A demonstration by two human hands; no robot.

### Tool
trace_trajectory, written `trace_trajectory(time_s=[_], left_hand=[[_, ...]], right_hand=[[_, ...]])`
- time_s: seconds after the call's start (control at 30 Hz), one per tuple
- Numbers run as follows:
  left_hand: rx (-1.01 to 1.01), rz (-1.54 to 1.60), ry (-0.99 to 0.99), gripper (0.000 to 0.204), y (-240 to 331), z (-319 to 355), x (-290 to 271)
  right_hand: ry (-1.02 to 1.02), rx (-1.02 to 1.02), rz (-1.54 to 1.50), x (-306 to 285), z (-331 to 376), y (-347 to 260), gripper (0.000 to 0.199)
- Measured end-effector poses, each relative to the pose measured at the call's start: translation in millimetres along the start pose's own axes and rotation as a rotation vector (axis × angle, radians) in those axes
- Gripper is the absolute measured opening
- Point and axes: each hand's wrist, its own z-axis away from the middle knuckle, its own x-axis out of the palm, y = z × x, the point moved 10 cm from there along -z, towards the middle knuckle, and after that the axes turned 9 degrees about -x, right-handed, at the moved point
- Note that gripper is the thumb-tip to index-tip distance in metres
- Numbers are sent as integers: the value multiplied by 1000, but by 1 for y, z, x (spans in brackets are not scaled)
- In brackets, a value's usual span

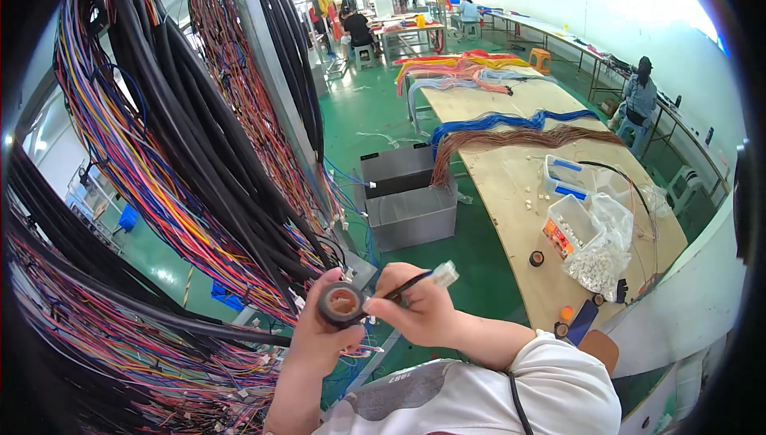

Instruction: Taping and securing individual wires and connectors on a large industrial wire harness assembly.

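Note:
My left hand (313, 345) is closed round a roll of black tape (325, 305), its brown core turned upward. Close beside it, my right hand (419, 311) pinches a short black-covered cable (408, 284). A clear whitish plug connector (446, 273) sticks out past the fingers at the cable's far end. The fingertips of the right hand are right at the roll's edge; whether a strip of tape runs between them cannot be made out. Hanging bundles of coloured wires (159, 196) with small white connectors end just left of my hands.
A metal frame post (275, 60) carries thick black cable bundles. Beyond my hands stands a grey bin (411, 220). On the wooden table (499, 196) at right lie brown wires (527, 140), a tub (570, 228), a bag of white connectors (598, 263) and tape rolls. Several people sit farther off.

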Motion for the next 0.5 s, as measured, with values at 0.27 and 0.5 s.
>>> trace_trajectory(time_s=[0.27, 0.5], left_hand=[[376, -106, -28, 58, 34, 31, 5], [310, -346, 19, 25, 15, 26, 8]], right_hand=[[91, 359, -347, -19, 1, 24, 20], [-50, 28, -33, -20, -8, -9, 13]])
